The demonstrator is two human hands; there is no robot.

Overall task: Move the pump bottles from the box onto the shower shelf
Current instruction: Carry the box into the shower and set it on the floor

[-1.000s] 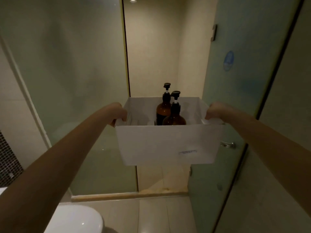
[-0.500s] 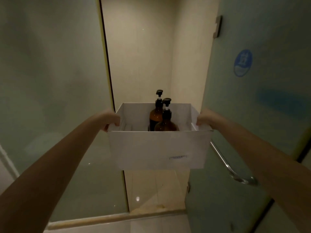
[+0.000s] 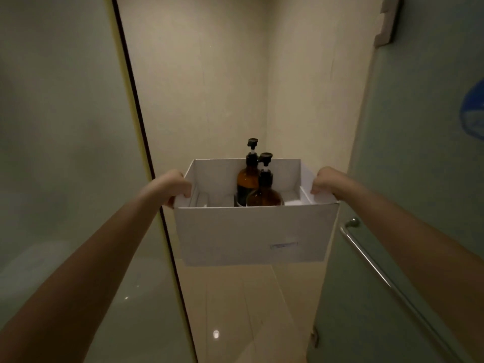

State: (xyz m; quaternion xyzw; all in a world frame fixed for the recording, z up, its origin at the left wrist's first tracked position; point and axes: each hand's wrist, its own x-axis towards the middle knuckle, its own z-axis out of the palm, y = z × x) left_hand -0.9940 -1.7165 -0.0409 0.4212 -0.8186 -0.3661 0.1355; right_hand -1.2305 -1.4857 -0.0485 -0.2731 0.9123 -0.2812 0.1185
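Observation:
A white cardboard box (image 3: 248,231) hangs in the air in front of me at the shower doorway. My left hand (image 3: 171,186) grips its left rim and my right hand (image 3: 326,180) grips its right rim. Two amber pump bottles with black pumps stand upright inside, touching: the taller one (image 3: 247,179) behind, the nearer one (image 3: 264,195) in front and slightly right. Their lower parts are hidden by the box's front wall. No shower shelf is in view.
A frosted glass panel (image 3: 65,153) with a dark edge stands on the left. The open frosted shower door (image 3: 419,153) is on the right, with a chrome handle bar (image 3: 366,260) and a blue round sticker (image 3: 474,111). Beige walls and a tiled floor (image 3: 243,310) lie ahead.
I have come closer to the shower opening with the box held in both hands. The toilet and threshold have dropped out of view and the door now fills the right side.

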